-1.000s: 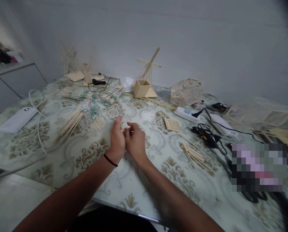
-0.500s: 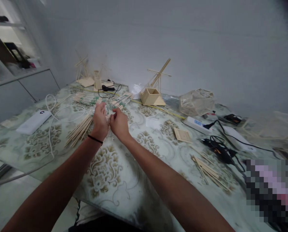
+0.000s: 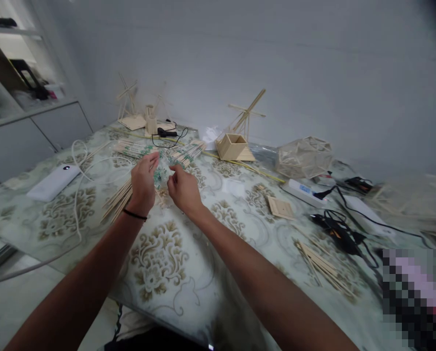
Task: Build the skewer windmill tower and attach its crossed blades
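My left hand [image 3: 143,183] stands on its edge over the table, fingers stretched out together and palm turned inward. Beside its wrist lies a fan of thin wooden sticks [image 3: 117,199], partly hidden by the hand. My right hand [image 3: 184,189] is closed, with its index finger and thumb curled toward the left hand. Whatever it holds, if anything, is hidden. In the gap between the hands, small light scraps [image 3: 161,197] lie on the patterned tablecloth. Just beyond, packs of sticks in green-printed wrappers [image 3: 186,153] are spread out.
Wooden stick models [image 3: 232,146] line the wall, with a faceted stick frame [image 3: 305,158] to their right. A power strip [image 3: 305,192], a black glue gun [image 3: 336,234] and loose sticks [image 3: 322,263] lie at right. A white box [image 3: 53,183] with a looping cable is at left.
The hands have moved apart, the left one shifting left toward the stick fan. Small scraps between them now show. The view has turned slightly.
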`<state>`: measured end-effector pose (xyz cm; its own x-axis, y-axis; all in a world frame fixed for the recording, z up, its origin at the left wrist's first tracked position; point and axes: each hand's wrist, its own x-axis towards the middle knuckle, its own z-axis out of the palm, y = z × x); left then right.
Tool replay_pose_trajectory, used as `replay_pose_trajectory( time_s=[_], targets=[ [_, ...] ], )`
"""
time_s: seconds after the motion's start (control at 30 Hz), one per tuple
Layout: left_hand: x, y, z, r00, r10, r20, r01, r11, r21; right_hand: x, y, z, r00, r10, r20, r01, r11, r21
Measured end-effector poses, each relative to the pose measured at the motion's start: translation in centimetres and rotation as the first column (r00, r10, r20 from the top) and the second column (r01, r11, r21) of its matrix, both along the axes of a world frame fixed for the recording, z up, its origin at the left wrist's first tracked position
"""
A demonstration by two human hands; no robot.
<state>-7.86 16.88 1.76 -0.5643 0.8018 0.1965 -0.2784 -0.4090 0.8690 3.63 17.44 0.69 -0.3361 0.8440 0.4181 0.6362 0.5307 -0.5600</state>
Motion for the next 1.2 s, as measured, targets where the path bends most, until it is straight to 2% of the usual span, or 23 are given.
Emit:
replay_pose_trajectory(
  time_s=[0.17,0.37,0.63,0.8,1.0,1.2],
  targets=[
    [-0.1,0.7,-0.5,0.999,0.031,0.009,-0.031,1.000,0.004,0.5,0.0,-0.3,0.992,0.012,-0.124,-0.013,1.000,-0.011],
    [0.7,1.7,-1.4,0.999,0.025,-0.025,-0.025,1.000,0.003,0.6,-0.1,-0.3,0.945,0.004,-0.326,-0.026,0.998,-0.064],
    [0.0,2.0,-2.0,0.999,0.037,-0.006,-0.037,0.999,0.002,-1.0,0.4,-0.4,0.866,0.060,-0.497,-0.094,0.995,-0.042],
    [0.0,1.9,-2.1,1.000,-0.008,0.029,0.007,1.000,0.021,-1.8,1.2,-0.4,0.824,0.034,-0.565,-0.084,0.994,-0.063],
    [0.0,1.7,-1.6,0.998,-0.015,0.060,0.013,0.999,0.037,-1.3,2.7,-0.9,0.771,-0.029,-0.636,-0.064,0.990,-0.122],
    [0.2,1.8,0.2,0.983,-0.053,0.175,0.058,0.998,-0.019,-1.4,1.4,-0.8,0.762,-0.024,-0.647,-0.064,0.992,-0.111]
  ],
)
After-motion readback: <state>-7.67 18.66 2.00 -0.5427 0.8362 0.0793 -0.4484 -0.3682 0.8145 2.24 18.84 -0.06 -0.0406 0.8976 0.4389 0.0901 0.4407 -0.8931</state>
